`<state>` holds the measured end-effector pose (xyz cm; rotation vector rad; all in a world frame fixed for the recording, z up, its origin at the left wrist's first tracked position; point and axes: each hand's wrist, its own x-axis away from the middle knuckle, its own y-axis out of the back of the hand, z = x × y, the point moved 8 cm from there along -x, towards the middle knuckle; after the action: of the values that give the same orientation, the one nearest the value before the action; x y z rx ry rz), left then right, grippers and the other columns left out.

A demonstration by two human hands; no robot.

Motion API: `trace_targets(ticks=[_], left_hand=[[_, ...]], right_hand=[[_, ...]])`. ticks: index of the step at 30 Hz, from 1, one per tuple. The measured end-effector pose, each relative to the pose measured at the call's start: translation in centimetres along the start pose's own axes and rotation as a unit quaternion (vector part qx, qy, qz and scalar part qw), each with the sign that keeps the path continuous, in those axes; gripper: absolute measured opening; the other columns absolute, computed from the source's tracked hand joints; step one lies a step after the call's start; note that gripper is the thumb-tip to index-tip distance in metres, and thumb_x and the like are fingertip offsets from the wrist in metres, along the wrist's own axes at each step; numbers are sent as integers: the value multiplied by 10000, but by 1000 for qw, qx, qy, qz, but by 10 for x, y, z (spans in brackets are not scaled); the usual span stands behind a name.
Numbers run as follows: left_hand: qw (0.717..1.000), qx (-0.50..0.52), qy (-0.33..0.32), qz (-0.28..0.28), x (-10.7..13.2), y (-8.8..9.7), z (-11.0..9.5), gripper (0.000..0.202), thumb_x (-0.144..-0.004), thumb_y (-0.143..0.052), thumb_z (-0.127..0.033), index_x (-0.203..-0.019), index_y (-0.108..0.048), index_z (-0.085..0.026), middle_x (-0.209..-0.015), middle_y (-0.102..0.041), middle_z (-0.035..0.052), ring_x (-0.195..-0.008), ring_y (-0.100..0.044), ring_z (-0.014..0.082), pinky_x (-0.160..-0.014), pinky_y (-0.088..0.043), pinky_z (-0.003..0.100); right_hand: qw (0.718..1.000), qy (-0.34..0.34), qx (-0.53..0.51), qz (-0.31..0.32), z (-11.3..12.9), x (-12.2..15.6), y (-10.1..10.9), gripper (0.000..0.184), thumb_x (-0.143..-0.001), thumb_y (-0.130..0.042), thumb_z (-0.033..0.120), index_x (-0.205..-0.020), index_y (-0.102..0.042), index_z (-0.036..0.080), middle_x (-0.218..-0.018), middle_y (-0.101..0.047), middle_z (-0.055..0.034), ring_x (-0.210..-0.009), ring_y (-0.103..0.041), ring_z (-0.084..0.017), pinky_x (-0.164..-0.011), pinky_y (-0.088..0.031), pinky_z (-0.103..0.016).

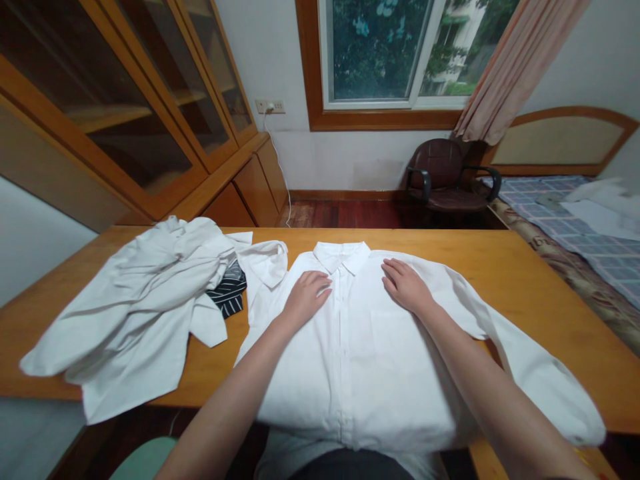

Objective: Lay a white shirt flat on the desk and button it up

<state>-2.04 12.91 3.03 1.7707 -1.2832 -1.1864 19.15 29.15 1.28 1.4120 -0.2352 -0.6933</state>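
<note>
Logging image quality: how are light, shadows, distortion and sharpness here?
Head view throughout: soft light, with a gentle shadow on the white shirt beside the right forearm; wide-angle stretch seems to make the cabinet lean outward; the left hand and right hand look fairly sharp, the white cloth near the right edge smeared.

– where's the light from?
– daylight shows at the white-framed sliding glass window (377, 60); soft shadows cross the white collared shirt (370, 367).
– any distortion?
– yes, the brown wooden glass-doored cabinet (160, 93) leans and stretches.
</note>
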Motion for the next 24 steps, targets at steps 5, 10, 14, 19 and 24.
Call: trace_targets(ticks=[5,10,14,19,24], left_hand=[[998,61,-24,22,11,-6,-28,104,-919,-619,-245,-916,-716,-208,-932,-664,47,-945,-585,215,-876,-512,374],[996,85,17,31,14,-21,-19,107,-913,-620,-203,-986,-697,-187,-970,-662,53,-981,-603,213,-903,-517,370],[996,84,4,26,13,-21,-16,138,-938,-582,-211,-1007,-702,-204,-957,-658,50,-962,-621,202,-894,-528,365],[996,53,-63,21,14,-14,-23,147,-969,-550,-237,-964,-692,-198,-924,-649,50,-916,-613,191,-854,-526,344],[994,4,-103,26,15,-13,-28,200,-993,-499,-263,-945,-684,-203,-906,-633,57,-897,-603,190,-826,-519,340]], right_hand=[[999,-37,20,-29,8,3,18,353,-949,-441,277,-1192,-676,174,-1288,-631,-128,-1180,-510,-309,-1035,-395,-447],[997,-71,6,-22,45,6,24,274,-957,-448,264,-988,-703,167,-1049,-653,-137,-998,-548,-279,-889,-432,-395],[995,-47,-77,35,100,8,14,192,-951,-513,317,-916,-653,190,-984,-645,-82,-951,-574,-220,-831,-442,-312],[991,-87,-61,87,135,11,3,244,-900,-597,426,-949,-590,187,-995,-632,-94,-915,-584,-231,-778,-460,-319],[989,-98,0,112,148,11,2,301,-882,-590,408,-1046,-571,157,-1079,-603,-146,-1006,-562,-297,-757,-499,-374]])
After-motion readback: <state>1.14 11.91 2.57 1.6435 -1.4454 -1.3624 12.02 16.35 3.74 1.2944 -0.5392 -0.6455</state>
